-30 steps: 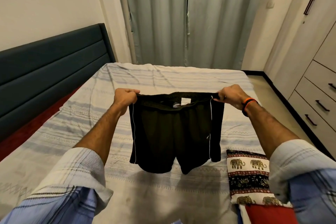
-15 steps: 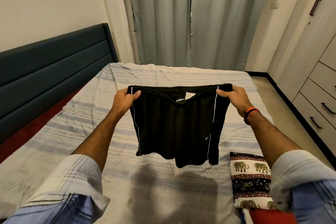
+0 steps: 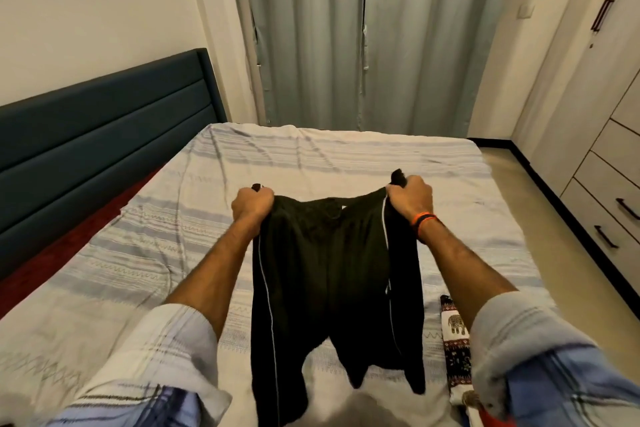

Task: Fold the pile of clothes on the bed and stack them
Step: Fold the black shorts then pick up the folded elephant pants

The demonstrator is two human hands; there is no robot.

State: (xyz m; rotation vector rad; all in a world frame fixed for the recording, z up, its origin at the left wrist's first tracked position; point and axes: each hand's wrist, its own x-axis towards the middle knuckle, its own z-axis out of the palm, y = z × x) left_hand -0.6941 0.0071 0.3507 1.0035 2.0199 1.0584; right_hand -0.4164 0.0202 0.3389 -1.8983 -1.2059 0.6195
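Your left hand and right hand each grip a waistband corner of the black shorts, which hang over the near edge of the bed, beside the folded elephant-print cloth at its near right corner.

Shorts hang at frame centre over the bed; headboard left, drawers right, curtains behind, folded cloth lower right.

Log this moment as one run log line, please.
stage: pre-fold | left hand: grips shorts waistband | right hand: grips waistband | black shorts: held over bed | elephant-print cloth: folded, on bed
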